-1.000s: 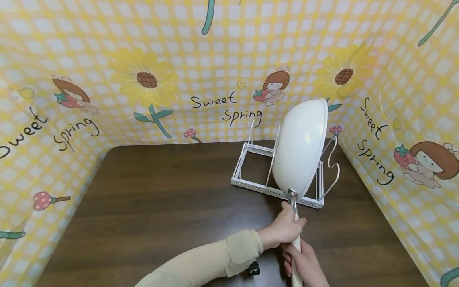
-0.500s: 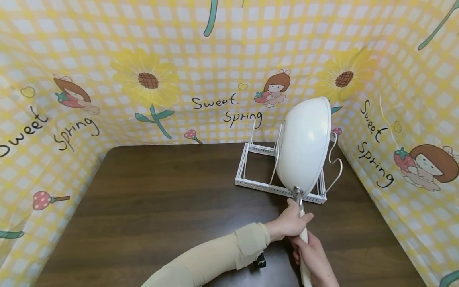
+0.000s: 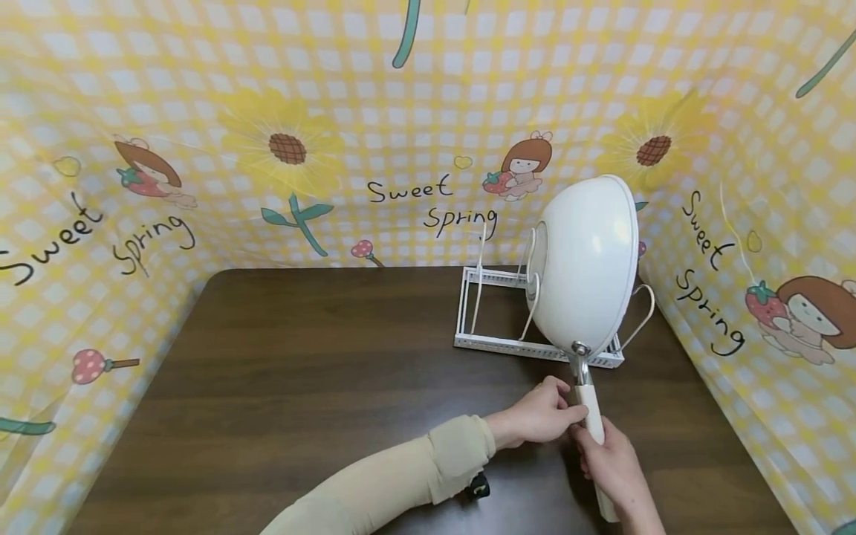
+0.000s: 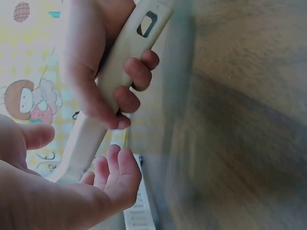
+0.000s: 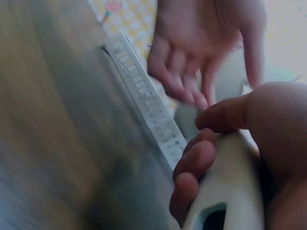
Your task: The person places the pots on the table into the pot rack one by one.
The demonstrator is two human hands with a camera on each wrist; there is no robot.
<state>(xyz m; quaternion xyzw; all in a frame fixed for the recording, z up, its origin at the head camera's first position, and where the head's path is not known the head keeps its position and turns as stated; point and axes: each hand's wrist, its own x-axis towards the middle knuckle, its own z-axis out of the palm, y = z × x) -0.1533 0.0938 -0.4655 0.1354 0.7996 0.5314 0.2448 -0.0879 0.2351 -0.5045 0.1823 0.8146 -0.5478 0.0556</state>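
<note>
A white wok [image 3: 588, 253] stands on its side in a white metal rack [image 3: 495, 343], its rounded underside facing left and its handle [image 3: 590, 412] pointing down toward me. My right hand [image 3: 614, 462] grips the cream handle, fingers curled round it in the left wrist view, where the slotted handle end [image 4: 146, 24] shows. Just left of the handle is my left hand [image 3: 538, 412]. Its fingers are loosely bent and its thumb stands apart from them in the left wrist view, with nothing pinched between. The wok's inside is hidden.
The rack has upright wire dividers [image 3: 478, 290] on its left and a curved wire end [image 3: 643, 316] at right. Brown wooden table [image 3: 301, 371] spreads to the left. Yellow checked cloth [image 3: 401, 111] walls the back and sides. A black wrist device [image 3: 478, 487] sits under the left sleeve.
The wok and right hand have shifted right, and the wok sits lower against the rack. The left hand has loosened from the handle and come away to its left. The rack has shifted slightly rightward in view.
</note>
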